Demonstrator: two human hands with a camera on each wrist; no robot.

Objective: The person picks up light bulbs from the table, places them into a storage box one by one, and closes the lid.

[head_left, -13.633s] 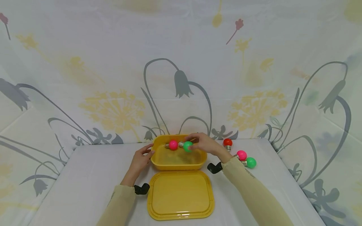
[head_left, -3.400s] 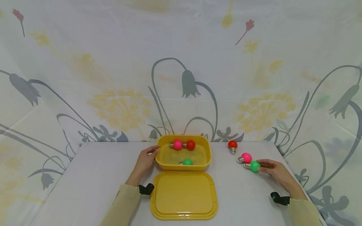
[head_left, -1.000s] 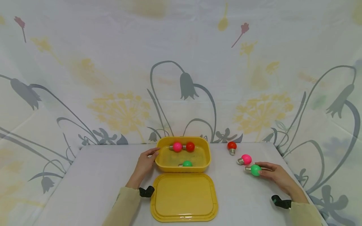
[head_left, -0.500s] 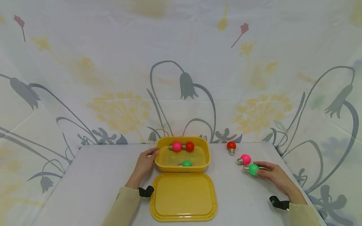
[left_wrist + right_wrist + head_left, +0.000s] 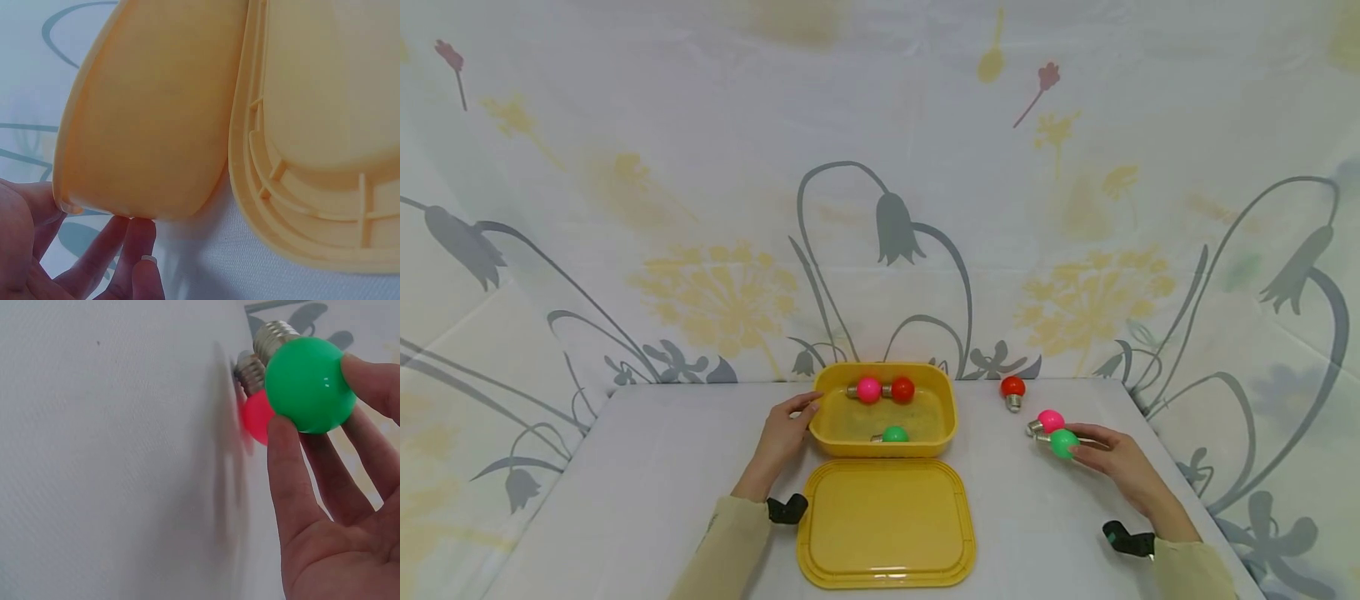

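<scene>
In the head view, my right hand [image 5: 1123, 467] pinches a green light bulb [image 5: 1064, 443] by its round globe, its metal screw base pointing left. In the right wrist view the green bulb [image 5: 312, 384] is between thumb and fingertips, overlapping a pink bulb [image 5: 257, 417] behind it. My left hand [image 5: 782, 437] rests at the left end of a yellow plastic box [image 5: 887, 450]; in the left wrist view its fairly straight fingers [image 5: 134, 250] touch the outer wall just under the rim. Pink [image 5: 869, 390], red [image 5: 902, 390] and green [image 5: 895, 434] bulbs lie inside the box.
A yellow lid [image 5: 886, 525] lies in front of the box on the white tablecloth [image 5: 647, 483]. On the right, a red bulb [image 5: 1012, 387] stands near the back edge and a pink bulb [image 5: 1050, 420] lies nearer. A floral-patterned cloth [image 5: 880, 108] hangs behind.
Over the last second my right hand has moved a little left with the green bulb, now overlapping the pink one. Earlier a red bulb entered the box, and the box's green bulb sits nearer its front.
</scene>
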